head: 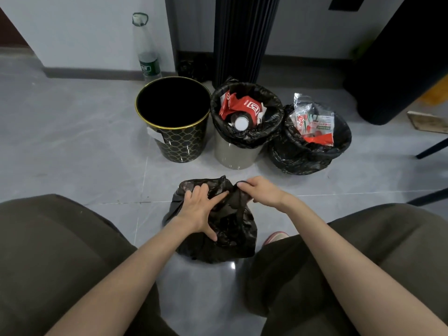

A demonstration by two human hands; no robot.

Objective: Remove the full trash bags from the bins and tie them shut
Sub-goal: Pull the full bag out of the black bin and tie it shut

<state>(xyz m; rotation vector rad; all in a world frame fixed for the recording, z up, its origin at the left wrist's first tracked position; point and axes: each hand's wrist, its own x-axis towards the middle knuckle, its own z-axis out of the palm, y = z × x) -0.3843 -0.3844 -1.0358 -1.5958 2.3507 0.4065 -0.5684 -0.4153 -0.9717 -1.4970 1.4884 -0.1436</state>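
Between the two hands, on the floor, the black trash bag [230, 241] is being closed: its mouth edge is being pinched by the curled fingers of the right hand [263, 191], while the film just beside that pinch is being pressed down by the left hand [200, 209] with straight, spread fingers. The tying step is judged to be only starting, so the loose mouth is probably needing to be gathered toward the pinch and knotted. Beyond the grip, the lined grey bin [234, 155] is being left full.
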